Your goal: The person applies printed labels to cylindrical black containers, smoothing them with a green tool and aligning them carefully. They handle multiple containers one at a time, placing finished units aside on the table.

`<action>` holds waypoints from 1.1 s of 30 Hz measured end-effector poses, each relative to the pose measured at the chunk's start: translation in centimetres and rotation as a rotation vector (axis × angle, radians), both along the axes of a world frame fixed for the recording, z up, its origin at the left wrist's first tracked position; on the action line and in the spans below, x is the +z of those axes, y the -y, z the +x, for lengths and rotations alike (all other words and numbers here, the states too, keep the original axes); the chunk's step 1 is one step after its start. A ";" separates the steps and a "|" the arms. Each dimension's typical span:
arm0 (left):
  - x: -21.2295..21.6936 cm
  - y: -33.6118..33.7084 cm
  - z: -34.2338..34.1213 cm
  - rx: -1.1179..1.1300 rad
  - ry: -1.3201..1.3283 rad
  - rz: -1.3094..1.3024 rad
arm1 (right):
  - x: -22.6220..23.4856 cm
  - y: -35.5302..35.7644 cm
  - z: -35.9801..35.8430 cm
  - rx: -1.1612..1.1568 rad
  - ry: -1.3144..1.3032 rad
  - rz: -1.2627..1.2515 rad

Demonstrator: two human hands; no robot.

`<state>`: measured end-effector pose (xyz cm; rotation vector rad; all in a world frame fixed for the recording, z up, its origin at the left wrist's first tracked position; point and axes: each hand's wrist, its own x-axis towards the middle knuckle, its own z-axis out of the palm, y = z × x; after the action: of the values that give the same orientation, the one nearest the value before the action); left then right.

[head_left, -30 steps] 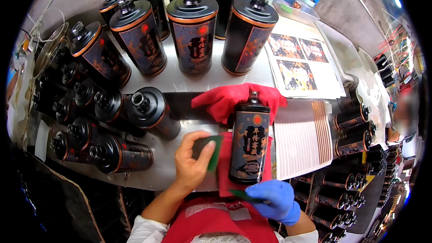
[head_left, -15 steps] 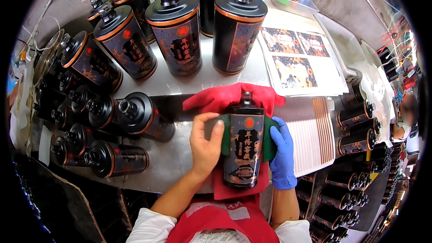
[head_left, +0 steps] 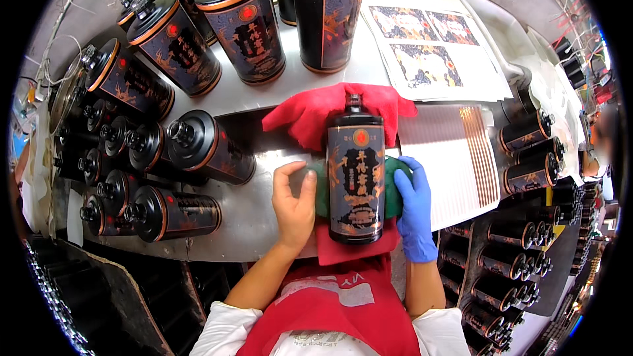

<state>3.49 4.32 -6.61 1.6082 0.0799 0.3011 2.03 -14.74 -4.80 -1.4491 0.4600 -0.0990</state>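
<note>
A black bottle (head_left: 356, 178) with a dark decorated label and an orange lower rim lies in front of me, its clear neck pointing away. Beneath it is a red cloth (head_left: 379, 109), spread at the far end and showing again at the near end. A green pad or cloth (head_left: 392, 188) pokes out on both sides of the bottle. On the right side, my right hand (head_left: 415, 204), in a blue glove, pinches the green piece between thumb and fingers. My bare left hand (head_left: 293, 207) is beside its left end, thumb and fingers apart; contact there is hard to make out.
Several similar bottles (head_left: 247, 36) stand at the back of the metal table (head_left: 247, 227). More bottles (head_left: 178, 214) crowd the left side. Printed label sheets (head_left: 428, 53) and a striped sheet (head_left: 442, 165) lie to the right. Racked bottles (head_left: 501, 257) fill the lower right.
The whole view has shifted, so the table appears higher. Relative to the bottle, both hands and the green piece have slid toward its base. The bottle still rests on the red cloth.
</note>
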 end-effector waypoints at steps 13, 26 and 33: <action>2.5 0.8 -2.2 -0.020 0.061 0.064 | 4.5 -2.5 -2.1 0.056 0.187 -0.332; -1.5 0.4 -2.1 0.066 -0.019 0.095 | -1.1 -0.6 1.9 -0.036 0.227 -0.002; -1.7 -2.3 -2.4 0.076 -0.030 0.537 | -0.7 0.6 -5.0 0.138 0.569 -0.017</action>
<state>1.12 6.67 -8.35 2.1462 0.0879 0.3782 -2.93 -15.39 -5.49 -1.3909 -0.1058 -0.3927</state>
